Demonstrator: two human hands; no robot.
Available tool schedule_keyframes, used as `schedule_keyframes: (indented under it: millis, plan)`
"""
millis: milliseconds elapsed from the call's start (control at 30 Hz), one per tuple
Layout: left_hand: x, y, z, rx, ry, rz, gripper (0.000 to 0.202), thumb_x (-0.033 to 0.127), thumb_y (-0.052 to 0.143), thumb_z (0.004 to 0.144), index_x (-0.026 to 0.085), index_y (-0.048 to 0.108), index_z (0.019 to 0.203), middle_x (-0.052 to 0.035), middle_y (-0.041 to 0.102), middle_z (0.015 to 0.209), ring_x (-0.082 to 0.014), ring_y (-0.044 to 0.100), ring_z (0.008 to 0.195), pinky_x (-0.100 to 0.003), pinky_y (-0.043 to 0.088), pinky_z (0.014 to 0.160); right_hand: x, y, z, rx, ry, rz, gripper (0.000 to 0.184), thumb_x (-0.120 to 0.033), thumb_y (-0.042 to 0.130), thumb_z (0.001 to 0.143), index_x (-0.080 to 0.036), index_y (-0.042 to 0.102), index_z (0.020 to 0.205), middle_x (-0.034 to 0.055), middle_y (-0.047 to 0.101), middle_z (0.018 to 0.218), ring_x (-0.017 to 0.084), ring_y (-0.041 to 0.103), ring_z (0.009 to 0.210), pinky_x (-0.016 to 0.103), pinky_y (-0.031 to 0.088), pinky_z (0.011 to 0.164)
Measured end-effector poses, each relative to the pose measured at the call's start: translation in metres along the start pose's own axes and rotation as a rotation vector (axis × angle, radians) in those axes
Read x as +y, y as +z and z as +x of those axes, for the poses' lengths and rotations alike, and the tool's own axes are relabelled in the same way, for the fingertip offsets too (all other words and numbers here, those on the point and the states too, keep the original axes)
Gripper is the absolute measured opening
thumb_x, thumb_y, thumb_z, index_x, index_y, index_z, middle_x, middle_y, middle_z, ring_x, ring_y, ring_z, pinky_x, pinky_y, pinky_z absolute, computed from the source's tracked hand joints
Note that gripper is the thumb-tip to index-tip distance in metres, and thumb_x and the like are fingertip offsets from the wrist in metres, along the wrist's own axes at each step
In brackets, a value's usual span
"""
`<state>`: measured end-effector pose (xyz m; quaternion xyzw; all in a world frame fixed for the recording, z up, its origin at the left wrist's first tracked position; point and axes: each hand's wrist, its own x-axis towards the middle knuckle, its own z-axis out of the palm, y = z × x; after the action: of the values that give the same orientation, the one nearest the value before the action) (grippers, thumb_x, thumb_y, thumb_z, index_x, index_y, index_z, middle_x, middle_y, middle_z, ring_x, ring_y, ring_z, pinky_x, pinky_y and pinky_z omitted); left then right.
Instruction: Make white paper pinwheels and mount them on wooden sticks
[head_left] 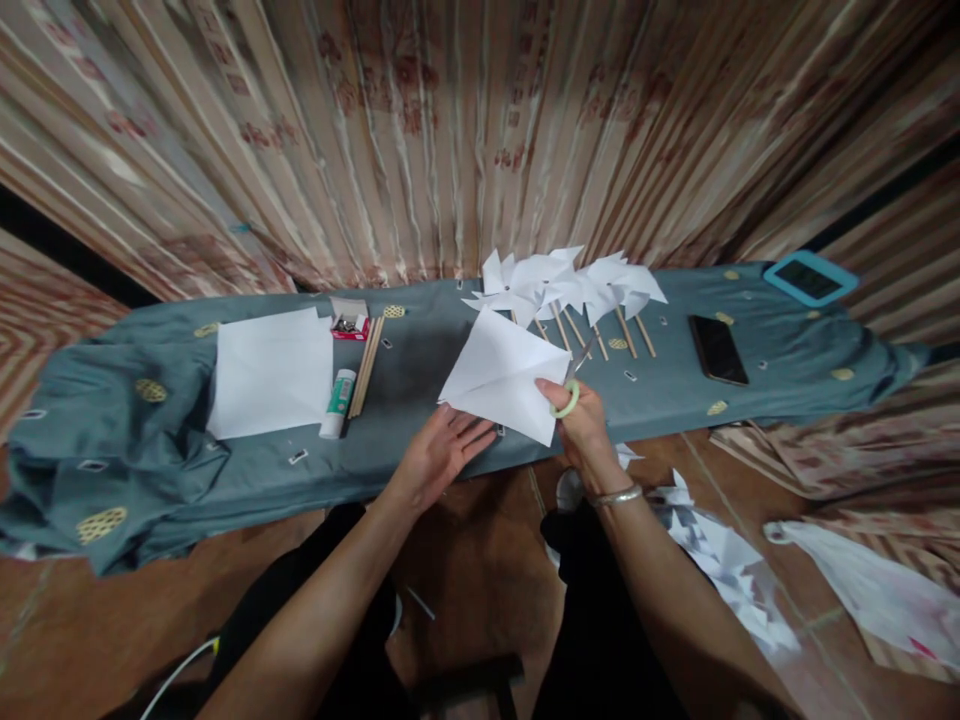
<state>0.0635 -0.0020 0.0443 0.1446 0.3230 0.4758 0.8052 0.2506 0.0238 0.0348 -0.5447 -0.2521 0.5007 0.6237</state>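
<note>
A white square sheet of paper (510, 372) with crease lines is held above the cloth-covered table. My right hand (581, 425) pinches its right side, thumb on top. The same hand also holds a pair of scissors (565, 400) with a pale green handle, the blades pointing away to the upper right. My left hand (442, 450) is open at the paper's near left corner, fingers stretched out and palm turned up; its fingertips are partly at the paper's edge. Beyond the sheet lie several white paper pinwheels (551, 285) on wooden sticks.
On the left of the table (420, 350) are white paper sheets (271, 375), a glue stick (337, 404), wooden sticks (367, 368) and a small red box (350, 322). A phone (718, 349) and blue-framed tablet (811, 278) lie right. Paper scraps (731, 565) are on the floor.
</note>
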Motion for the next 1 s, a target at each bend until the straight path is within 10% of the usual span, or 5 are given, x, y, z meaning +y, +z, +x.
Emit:
schedule_keyframes:
  millis: [400, 1000]
  plan:
    - [-0.001, 0.013, 0.021, 0.383, 0.076, -0.166, 0.012, 0.018, 0.055, 0.091, 0.015, 0.064, 0.098, -0.0070, 0.074, 0.101, -0.0170, 0.070, 0.094, -0.031, 0.056, 0.092, 0.005, 0.015, -0.014, -0.160, -0.019, -0.162, 0.044, -0.043, 0.084, 0.051, -0.019, 0.067, 0.083, -0.0001, 0.072, 0.073, 0.015, 0.060, 0.062, 0.029, 0.048, 0.061]
    - [0.039, -0.004, 0.023, 0.375, 0.478, 0.068, 0.023, 0.022, 0.061, 0.086, 0.021, 0.064, 0.109, -0.0088, 0.069, 0.121, -0.0228, 0.061, 0.120, -0.033, 0.054, 0.095, 0.002, -0.016, -0.049, -0.982, 0.207, -0.586, 0.041, -0.055, 0.063, 0.082, -0.016, 0.067, 0.094, 0.0029, 0.067, 0.076, 0.011, 0.058, 0.065, 0.024, 0.047, 0.061]
